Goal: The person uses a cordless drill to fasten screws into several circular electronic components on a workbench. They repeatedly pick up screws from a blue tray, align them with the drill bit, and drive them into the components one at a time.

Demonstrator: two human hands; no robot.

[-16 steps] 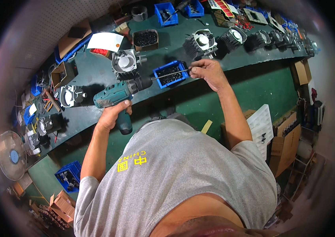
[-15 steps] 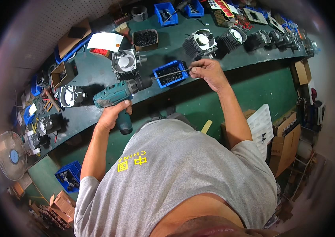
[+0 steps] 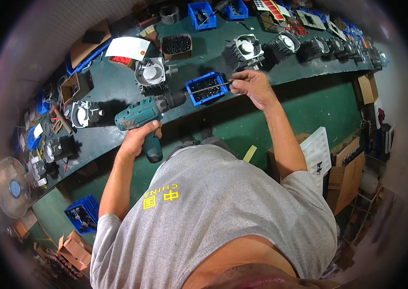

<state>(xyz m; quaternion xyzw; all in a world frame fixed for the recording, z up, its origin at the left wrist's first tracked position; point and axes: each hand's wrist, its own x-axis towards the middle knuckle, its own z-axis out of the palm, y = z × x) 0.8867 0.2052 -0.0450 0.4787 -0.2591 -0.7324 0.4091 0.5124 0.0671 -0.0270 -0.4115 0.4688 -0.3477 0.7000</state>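
Hands (image 3: 139, 139) grip drill (image 3: 141, 115) and bit (image 3: 209, 86) at bench edge (image 3: 286, 79).

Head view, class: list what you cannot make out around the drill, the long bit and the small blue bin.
- Drill grip: covered by the left hand, so trigger contact cannot be told.
- Long bit: its right end is hidden in the right hand; whether its left end sits in the chuck is too small to tell.
- Blue bin: dark parts inside are too small to identify.
- Bench far ends: blurred and bent by the fisheye rim.
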